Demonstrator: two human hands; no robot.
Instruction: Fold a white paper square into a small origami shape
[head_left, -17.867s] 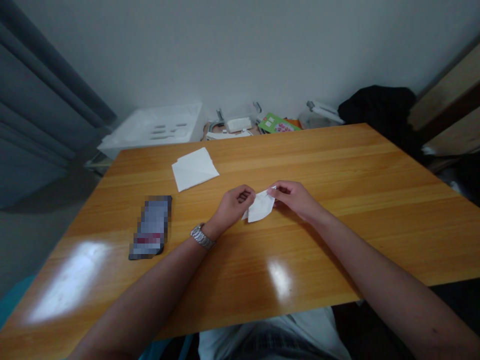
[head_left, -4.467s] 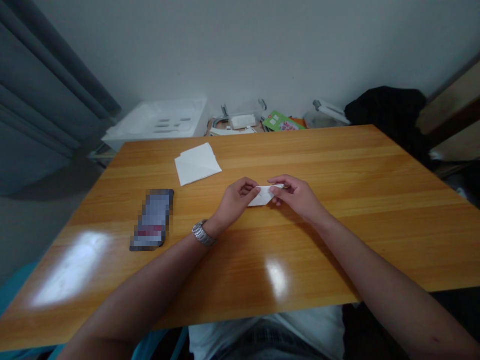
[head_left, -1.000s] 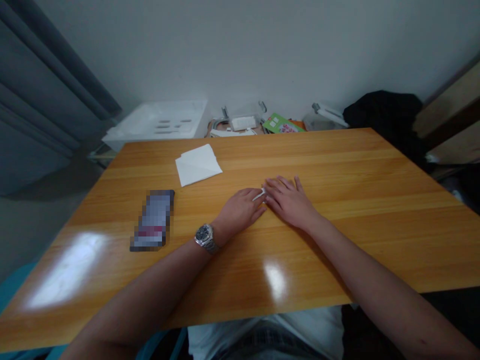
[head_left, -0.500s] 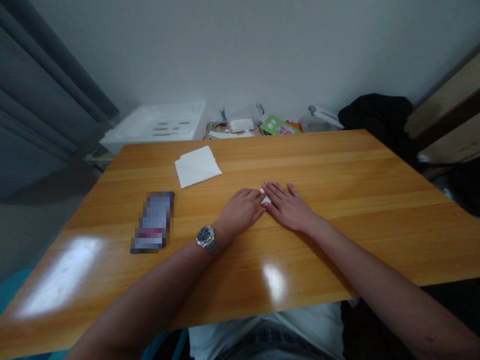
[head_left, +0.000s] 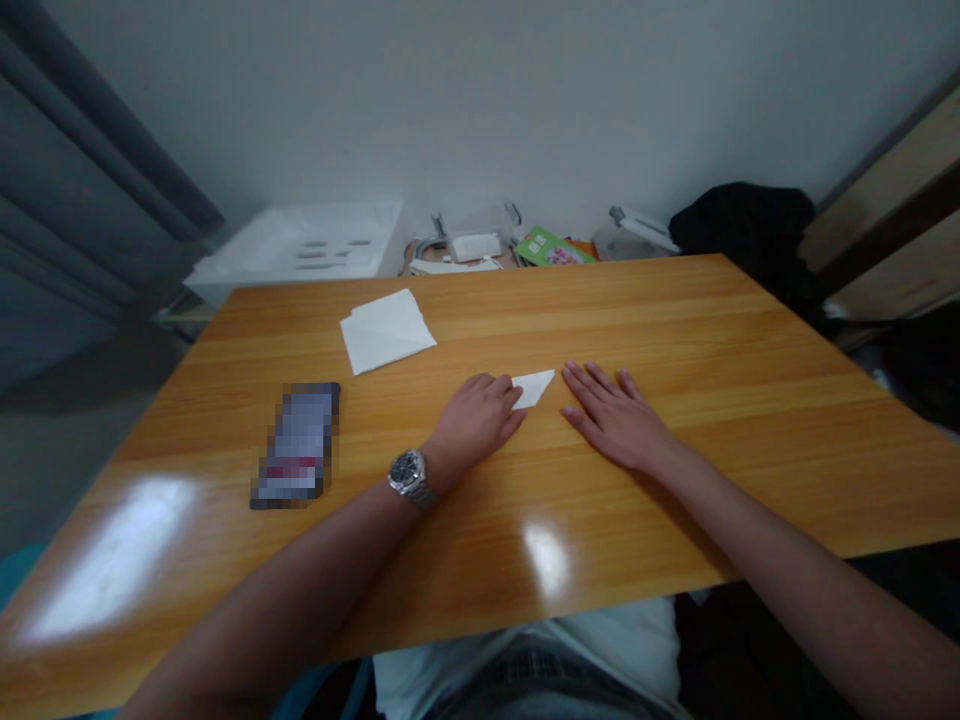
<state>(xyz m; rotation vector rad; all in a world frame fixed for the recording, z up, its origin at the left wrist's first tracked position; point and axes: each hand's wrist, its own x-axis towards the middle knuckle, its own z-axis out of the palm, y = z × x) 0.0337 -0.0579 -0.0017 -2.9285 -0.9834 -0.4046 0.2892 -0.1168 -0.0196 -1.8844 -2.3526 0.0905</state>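
Observation:
A small piece of folded white paper (head_left: pixel 535 387) lies flat on the wooden table, its pointed end toward the right. My left hand (head_left: pixel 478 415), wearing a metal wristwatch (head_left: pixel 409 474), grips the paper's left part, which is hidden under curled fingers. Just right of the paper's tip, my right hand (head_left: pixel 611 412) rests flat on the tabletop with its fingers stretched out, apart from the paper and holding nothing.
Several white sheets (head_left: pixel 388 332) lie farther back on the table (head_left: pixel 675 330). A phone (head_left: pixel 298 445) with a blurred screen lies on the left. Behind the table edge are a white tray (head_left: pixel 315 235), a green book (head_left: pixel 553 246) and a black cloth-like heap (head_left: pixel 739 220).
My right hand has slid right, off the folded paper, so more of the paper shows. My left hand stays on it. The camera view has shifted slightly.

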